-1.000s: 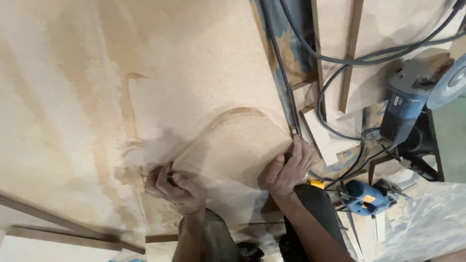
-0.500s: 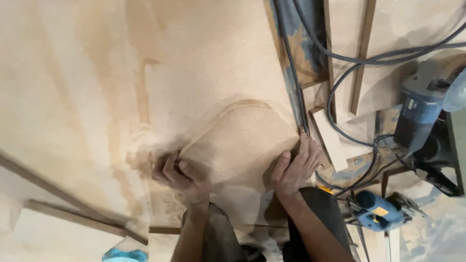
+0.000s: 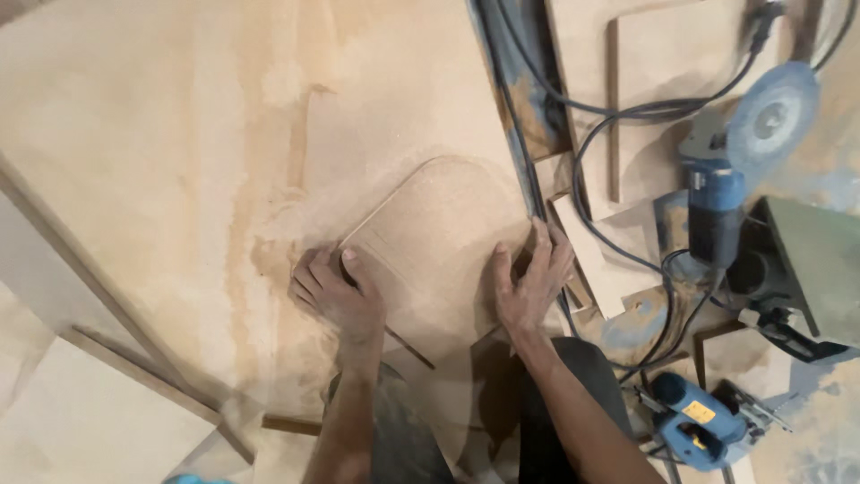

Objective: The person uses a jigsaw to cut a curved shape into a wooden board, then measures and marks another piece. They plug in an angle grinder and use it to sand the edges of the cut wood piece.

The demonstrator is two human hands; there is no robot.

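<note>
Rounded wooden panel [image 3: 434, 242] lies flat on dusty surface [image 3: 179, 161], between both hands, long axis running away up-right; left hand [image 3: 336, 291] and right hand [image 3: 530, 280] open, pressing its near edges

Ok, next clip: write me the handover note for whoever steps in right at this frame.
Left hand: on the left edge of the rounded board piece, fingers curled at its rim.
Right hand: pressed on its right edge, beside the dark metal rail.
The piece lies flat on the dusty sheet.
Angle grinder and blue jigsaw lie untouched to the right.
Piece already cut out; nothing lifted yet.
</note>
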